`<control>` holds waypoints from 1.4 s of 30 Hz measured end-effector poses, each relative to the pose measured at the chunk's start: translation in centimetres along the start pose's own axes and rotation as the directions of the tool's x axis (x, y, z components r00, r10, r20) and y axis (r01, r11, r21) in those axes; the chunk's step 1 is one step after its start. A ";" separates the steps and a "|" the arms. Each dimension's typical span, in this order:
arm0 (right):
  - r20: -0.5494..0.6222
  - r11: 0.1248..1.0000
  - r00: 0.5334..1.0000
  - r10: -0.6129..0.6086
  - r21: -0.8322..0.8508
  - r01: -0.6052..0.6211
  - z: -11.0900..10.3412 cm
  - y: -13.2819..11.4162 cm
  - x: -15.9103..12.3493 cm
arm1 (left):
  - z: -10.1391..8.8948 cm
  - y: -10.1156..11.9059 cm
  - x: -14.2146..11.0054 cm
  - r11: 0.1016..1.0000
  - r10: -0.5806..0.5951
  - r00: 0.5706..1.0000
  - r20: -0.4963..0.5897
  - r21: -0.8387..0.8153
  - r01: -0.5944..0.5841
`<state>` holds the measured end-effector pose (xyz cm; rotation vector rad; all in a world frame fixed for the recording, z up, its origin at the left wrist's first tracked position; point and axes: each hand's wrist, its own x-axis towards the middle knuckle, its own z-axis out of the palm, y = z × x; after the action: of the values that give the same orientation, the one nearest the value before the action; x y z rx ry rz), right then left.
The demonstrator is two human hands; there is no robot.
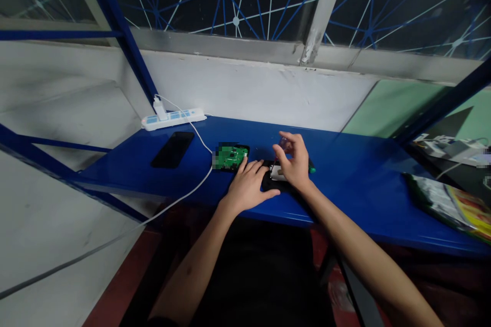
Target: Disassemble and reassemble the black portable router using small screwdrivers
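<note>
A black device housing (270, 182) with a whitish rectangular part (277, 173) set in it lies near the table's front edge. My left hand (247, 186) rests flat along its left side, fingers spread and thumb out. Above the housing, my right hand (295, 163) pinches a small screwdriver (284, 145) with a see-through purplish handle. Its thin shaft points down towards the whitish part; whether the tip touches is too small to tell. Beyond my left fingertips sits a green circuit board (232, 157) in a black shell. A green-tipped item (312, 169) is partly hidden behind my right hand.
On the blue table (353, 173), a black phone (173, 149) lies at left, before a white power strip (174, 118) with a plugged-in charger. A white cable (180, 198) crosses the table's left part. A colourful packet (452, 204) lies at right.
</note>
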<state>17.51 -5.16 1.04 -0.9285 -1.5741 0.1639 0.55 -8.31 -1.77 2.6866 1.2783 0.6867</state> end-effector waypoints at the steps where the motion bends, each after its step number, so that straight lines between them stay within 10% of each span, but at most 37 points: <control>1: 0.007 1.000 1.000 0.007 0.002 -0.007 0.0 -0.1 0.0 | 0.0 0.0 0.0 1.000 0.000 1.000 0.002 0.000 0.000; 42: 0.055 0.998 0.998 0.021 0.050 -0.023 0.3 0.5 -0.2 | -0.1 0.0 0.0 1.000 -0.003 1.000 0.017 0.025 0.002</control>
<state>17.48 -4.90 0.54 -0.9085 -1.6029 0.2452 0.53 -8.29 -1.66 2.7038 1.2947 0.6505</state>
